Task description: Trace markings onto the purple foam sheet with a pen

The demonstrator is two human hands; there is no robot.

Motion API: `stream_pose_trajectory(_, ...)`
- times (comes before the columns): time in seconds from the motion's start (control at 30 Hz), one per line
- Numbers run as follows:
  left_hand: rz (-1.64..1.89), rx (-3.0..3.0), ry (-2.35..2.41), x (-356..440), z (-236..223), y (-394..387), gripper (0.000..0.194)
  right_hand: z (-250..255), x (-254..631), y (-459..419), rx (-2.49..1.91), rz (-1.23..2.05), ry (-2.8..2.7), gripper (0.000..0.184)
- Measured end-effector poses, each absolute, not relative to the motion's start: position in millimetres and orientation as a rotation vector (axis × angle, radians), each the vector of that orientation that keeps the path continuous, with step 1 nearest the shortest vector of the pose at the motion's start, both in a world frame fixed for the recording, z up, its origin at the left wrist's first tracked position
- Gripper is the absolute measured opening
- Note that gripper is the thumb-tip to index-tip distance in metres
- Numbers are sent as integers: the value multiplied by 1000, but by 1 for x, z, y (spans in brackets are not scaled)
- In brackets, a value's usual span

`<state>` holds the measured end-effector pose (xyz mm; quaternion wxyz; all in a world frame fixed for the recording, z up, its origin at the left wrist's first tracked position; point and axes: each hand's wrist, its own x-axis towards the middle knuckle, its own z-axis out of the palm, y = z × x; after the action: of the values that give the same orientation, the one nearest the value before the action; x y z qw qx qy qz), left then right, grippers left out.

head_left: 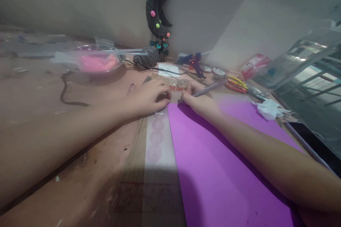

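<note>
A purple foam sheet (226, 163) lies on the table in front of me. A long clear ruler (157, 138) rests along its left edge. My left hand (149, 96) lies on the far end of the ruler with fingers curled, pressing down on it. My right hand (198, 100) is closed around a pen (210, 88), its tip at the top left corner of the foam sheet beside the ruler. The two hands almost touch.
A clear bowl with pink material (97, 62), a ball of grey yarn (146, 57), a glue gun (195, 63), scissors (237, 84), crumpled tissue (269, 108) and a phone (314, 145) lie around. A black crescent decoration (158, 10) hangs on the wall. A clear box (298, 56) stands right.
</note>
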<state>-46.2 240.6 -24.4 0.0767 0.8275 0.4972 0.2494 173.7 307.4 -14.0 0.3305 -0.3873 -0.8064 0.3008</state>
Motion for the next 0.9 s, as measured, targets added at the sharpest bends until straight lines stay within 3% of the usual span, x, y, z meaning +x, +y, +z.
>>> stream_pose_trajectory(0.33,750,2467,1481,-47,-24,240,20,-12,175,306,-1079,831,-2045,27)
stream_pose_trajectory(0.53,747,2460,1487,-45,-22,240,19,-7,181,307,-990,1080,-2027,37)
stream_pose_trajectory(0.77,760,2473,1481,-46,-23,240,20,-10,183,310,-1037,993,-2084,40)
stream_pose_trajectory(0.9,756,2478,1479,-46,-24,240,20,-13,180,310,-1012,781,-2135,38)
